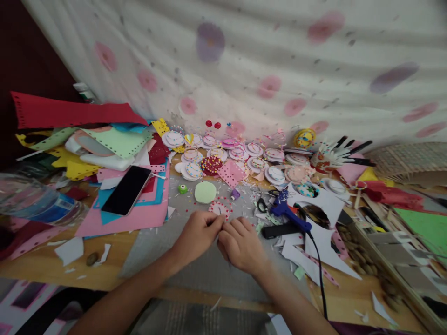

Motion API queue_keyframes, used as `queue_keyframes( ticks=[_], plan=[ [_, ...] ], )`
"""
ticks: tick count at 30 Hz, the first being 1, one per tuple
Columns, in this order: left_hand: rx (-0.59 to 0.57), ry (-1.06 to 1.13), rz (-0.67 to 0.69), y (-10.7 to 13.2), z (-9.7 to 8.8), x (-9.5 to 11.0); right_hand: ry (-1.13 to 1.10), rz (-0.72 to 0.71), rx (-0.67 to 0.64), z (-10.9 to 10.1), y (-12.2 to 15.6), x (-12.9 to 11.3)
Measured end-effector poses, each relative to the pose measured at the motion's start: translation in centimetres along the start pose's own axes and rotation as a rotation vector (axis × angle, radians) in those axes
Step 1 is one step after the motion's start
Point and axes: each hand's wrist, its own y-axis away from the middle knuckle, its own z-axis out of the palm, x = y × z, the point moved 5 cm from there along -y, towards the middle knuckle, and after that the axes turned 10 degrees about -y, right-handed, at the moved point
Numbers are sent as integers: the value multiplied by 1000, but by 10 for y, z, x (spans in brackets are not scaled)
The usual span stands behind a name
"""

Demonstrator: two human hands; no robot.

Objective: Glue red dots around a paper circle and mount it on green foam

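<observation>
My left hand and my right hand meet over the grey mat, thumbs and fingers pinched together. Whatever lies between the fingertips is hidden or too small to name. Just beyond them is a pale paper round edged with red dots, partly covered by my left hand; whether I touch it I cannot tell. A light green paper disc lies farther up the mat. Beside it are a small green bead-like piece and a small purple piece.
Several small decorated paper hats stand along the curtain. A blue glue gun and black-handled scissors lie right, among white scraps. Left are a phone on coloured sheets and a plastic bottle. A wooden box borders the right.
</observation>
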Motion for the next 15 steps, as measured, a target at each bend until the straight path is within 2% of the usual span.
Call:
queue_keyframes(
  ticks=[3, 6, 8, 10, 12, 15],
  plan=[
    [-81, -22, -69, -4, -14, -10, -332, 196, 212, -2, 4, 28],
    [19, -11, -111, -18, -38, -30, -452, 378, 456, -3, 10, 54],
    [56, 54, -120, -31, -47, -44, -560, 510, 561, 0, 15, 68],
    [23, 140, -140, -43, -44, -57, -658, 607, 573, 4, 18, 75],
    [-49, 211, -163, -51, -34, -67, -762, 697, 566, 9, 22, 78],
    [-156, 283, -178, -52, -18, -77, -951, 827, 621, 14, 30, 78]
  ],
)
